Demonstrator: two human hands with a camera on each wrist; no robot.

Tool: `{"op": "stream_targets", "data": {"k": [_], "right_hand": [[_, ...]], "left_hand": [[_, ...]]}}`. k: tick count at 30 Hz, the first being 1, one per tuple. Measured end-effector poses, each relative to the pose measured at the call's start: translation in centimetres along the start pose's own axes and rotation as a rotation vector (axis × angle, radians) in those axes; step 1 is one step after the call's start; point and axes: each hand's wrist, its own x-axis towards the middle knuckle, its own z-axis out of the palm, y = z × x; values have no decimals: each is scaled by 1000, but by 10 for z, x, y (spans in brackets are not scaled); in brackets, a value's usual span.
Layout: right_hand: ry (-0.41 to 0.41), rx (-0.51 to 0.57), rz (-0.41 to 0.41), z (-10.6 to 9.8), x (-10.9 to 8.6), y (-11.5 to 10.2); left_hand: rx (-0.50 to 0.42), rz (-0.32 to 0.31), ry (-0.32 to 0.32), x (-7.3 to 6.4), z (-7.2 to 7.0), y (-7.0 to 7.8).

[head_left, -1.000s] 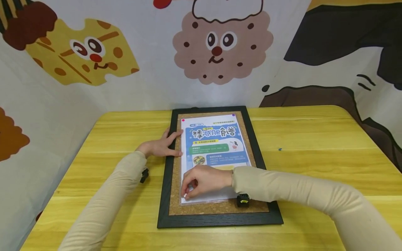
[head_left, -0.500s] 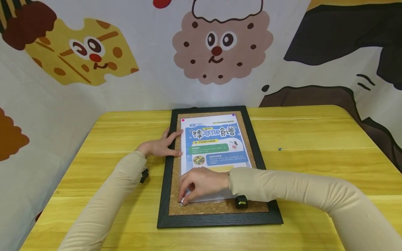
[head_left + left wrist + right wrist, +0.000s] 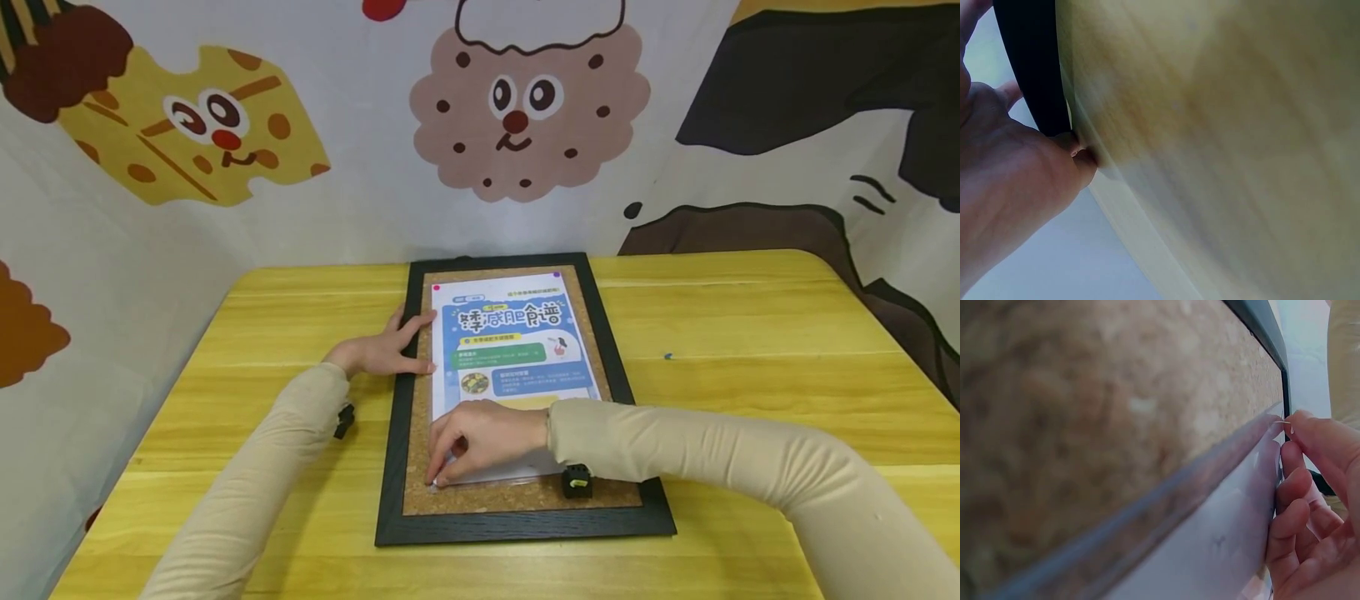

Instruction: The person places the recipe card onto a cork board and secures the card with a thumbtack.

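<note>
A laminated poster [image 3: 517, 358] with blue and green panels lies on a cork board [image 3: 525, 498] in a black frame [image 3: 525, 525]. Between thumb and forefinger, my right hand [image 3: 487, 433] pinches a small white push pin [image 3: 1291, 429] at the poster's lower left corner. Its thin needle meets the clear plastic margin in the right wrist view; how deep it goes I cannot tell. My left hand [image 3: 382, 350] rests across the frame's left side, fingers spread, tips at the poster's left edge. A pink pin [image 3: 437, 287] and a purple pin [image 3: 557, 274] sit in the upper corners.
The board lies on a yellow wood-grain table [image 3: 750, 350]. A tiny blue object [image 3: 669, 357] is on the tabletop to the right. Behind the table hangs a cartoon-printed cloth [image 3: 360, 217].
My right hand has moved slightly down and left, bringing the push pin to the poster's lower left corner, and has stayed there since. The left hand has kept still.
</note>
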Motion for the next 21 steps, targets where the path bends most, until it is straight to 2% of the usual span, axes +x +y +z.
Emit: {"op": "stream_targets", "data": {"k": [9,16,21], "right_hand": [[12,-21,54,1,2,-1],[17,3,28,2,2,-2],[12,21,52,1,4,-1]], "left_hand": [[5,-1,-5,0,1,-1],[0,13,-11,-1,0,1],[2,7,-12,-1,0,2]]}}
